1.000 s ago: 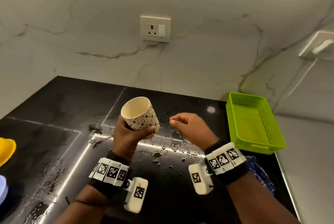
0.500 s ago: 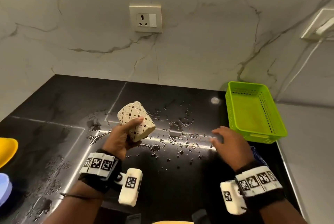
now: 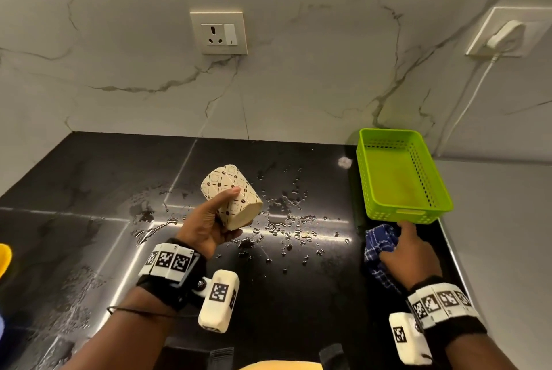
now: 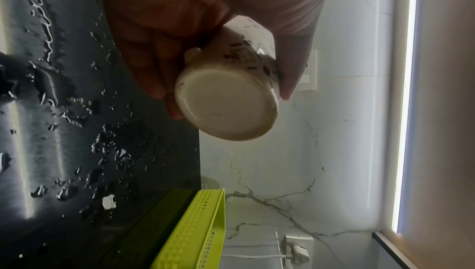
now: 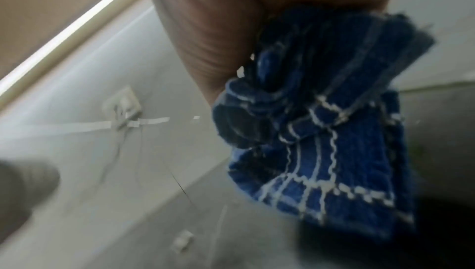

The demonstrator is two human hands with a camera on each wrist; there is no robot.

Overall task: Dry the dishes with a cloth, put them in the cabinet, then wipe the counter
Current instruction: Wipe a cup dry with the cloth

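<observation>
My left hand (image 3: pixel 209 224) grips a cream patterned cup (image 3: pixel 230 194) above the wet black counter (image 3: pixel 89 178), the cup tipped on its side. The left wrist view shows the cup's (image 4: pixel 228 98) plain base turned toward the camera, fingers wrapped around its wall. At the right, my right hand (image 3: pixel 410 253) grips a blue checked cloth (image 3: pixel 379 245) just in front of the green basket. In the right wrist view the cloth (image 5: pixel 321 127) is bunched in my palm and hangs down.
An empty lime-green basket (image 3: pixel 373 178) stands at the back right against the marble wall. Water drops (image 3: pixel 286 220) spread over the counter's middle. A yellow dish (image 3: pixel 4 259) peeks in at the left edge. A plugged charger (image 3: pixel 504 36) and cable hang on the right wall.
The left hand tipped the cup from mouth-up onto its side. The right hand swung away from the cup to the right and took hold of the blue cloth by the basket.
</observation>
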